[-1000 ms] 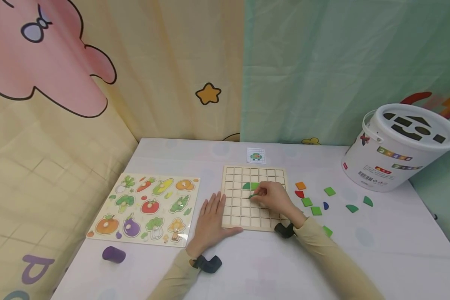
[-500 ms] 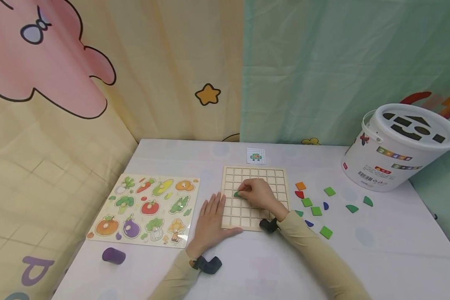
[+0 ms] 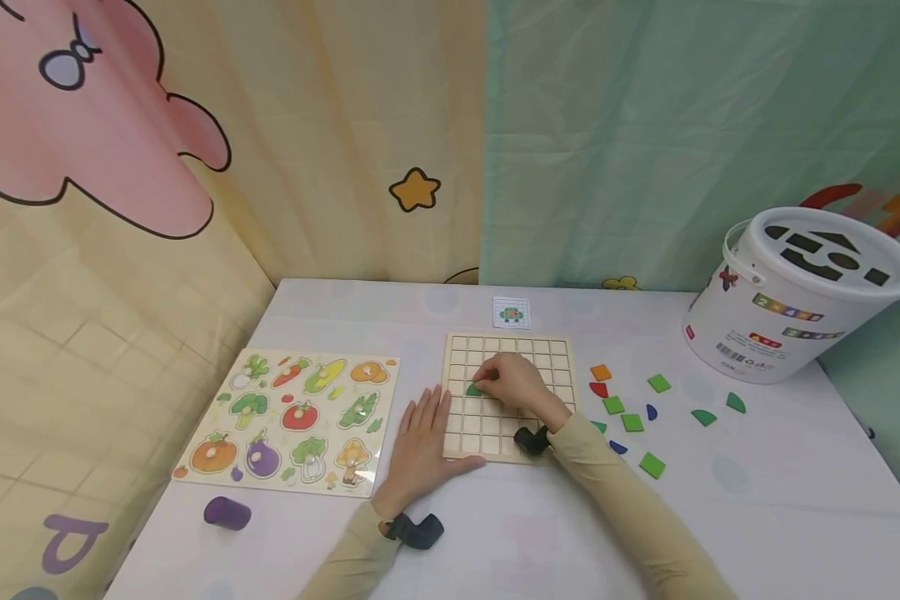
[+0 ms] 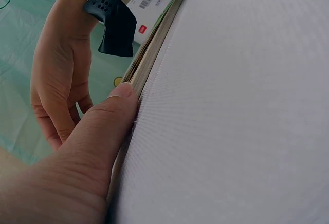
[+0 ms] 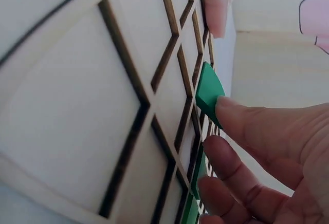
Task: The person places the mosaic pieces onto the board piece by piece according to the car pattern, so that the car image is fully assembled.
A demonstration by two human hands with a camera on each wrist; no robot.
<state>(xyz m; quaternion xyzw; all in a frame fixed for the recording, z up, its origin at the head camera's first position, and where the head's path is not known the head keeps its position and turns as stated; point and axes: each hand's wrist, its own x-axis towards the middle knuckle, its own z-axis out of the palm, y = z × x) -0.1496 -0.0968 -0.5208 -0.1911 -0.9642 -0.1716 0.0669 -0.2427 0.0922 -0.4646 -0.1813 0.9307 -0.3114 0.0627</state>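
The small green quarter-round wooden piece [image 3: 473, 389] sits over a cell in the left half of the pale wooden grid board [image 3: 555, 347], in its third row from the far edge, and in the right wrist view [image 5: 208, 93] it is tipped up on edge, not yet flat in its square. We judge the step in hand to be seating this piece into the grid; what that calls for, as we read it, is turning the curved edge to the wanted side and lowering the piece until it lies level inside the dividers.

Our right hand [image 3: 512, 382] arches over the middle of the board, wrist raised, thumb and fingertips [image 5: 241, 118] pinching the piece by its near edge, the other fingers curled beneath. More green shows under those fingers, though we cannot tell which piece it belongs to.

Our left hand [image 3: 421, 442] lies flat on the white table [image 3: 450, 533], fingers straight and close together, thumb [image 4: 110, 113] pressed along the board's left edge as if to steady it.

Farther out, the loose coloured wooden shapes [image 3: 632, 422] are scattered to the right of the board, a small printed pattern card [image 3: 512, 312] lies just beyond its far edge, the vegetable peg puzzle [image 3: 292, 417] rests to the left, and the white shape-sorter bucket [image 3: 795, 292] stands at the far right.
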